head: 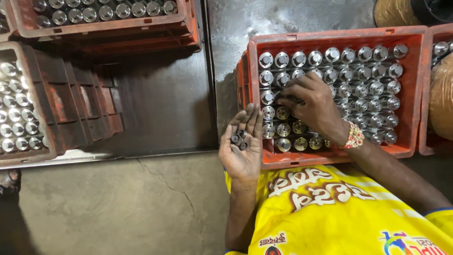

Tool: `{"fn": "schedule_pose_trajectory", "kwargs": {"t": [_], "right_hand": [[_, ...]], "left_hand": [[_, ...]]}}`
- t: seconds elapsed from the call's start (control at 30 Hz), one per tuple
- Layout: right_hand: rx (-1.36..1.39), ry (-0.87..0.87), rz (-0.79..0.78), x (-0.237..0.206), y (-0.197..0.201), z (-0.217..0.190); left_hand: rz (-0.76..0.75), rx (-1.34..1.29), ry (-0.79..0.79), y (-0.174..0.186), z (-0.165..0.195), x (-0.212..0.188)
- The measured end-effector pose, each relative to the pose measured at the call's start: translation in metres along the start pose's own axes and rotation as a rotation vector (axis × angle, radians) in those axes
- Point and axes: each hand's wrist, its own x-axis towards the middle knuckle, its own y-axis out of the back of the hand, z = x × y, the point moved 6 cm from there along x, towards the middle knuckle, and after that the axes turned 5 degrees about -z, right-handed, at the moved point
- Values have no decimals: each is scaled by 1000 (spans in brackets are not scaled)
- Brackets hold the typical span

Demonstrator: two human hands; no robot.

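Head view: 2 hands at work over a red crate full of shiny metal parts.

Left hand (243,144) is held flat and wide, palm up, just beside the near corner of the red crate (330,37), and a few small dark rings (239,138) lie in the palm. Right hand (309,105) reaches into the crate with fingers bent down on one of the round metal parts (347,75); I cannot tell if it pinches a ring, because the fingertips are hidden. Parts in the near rows by the hands (284,128) look more yellow on top, while the far rows look plain silver, so my guess is that only a small share is done and most rows are left. More crates of the same parts sit on the left (28,94) and at the top (94,19) of the dark bench (165,104).
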Motion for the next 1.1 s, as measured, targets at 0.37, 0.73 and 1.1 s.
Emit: {"fn": "schedule_pose_trajectory", "kwargs": {"t": [0.37,0.73,1.1], "right_hand": [[209,64,-136,4,25,-49],[446,151,-40,-10,39,-67],[19,-50,26,-23,25,25]], "left_hand": [[-26,114,68,-27,-7,3],[-46,209,35,-18,-6,-6],[-8,128,76,-7,-13,1]]}}
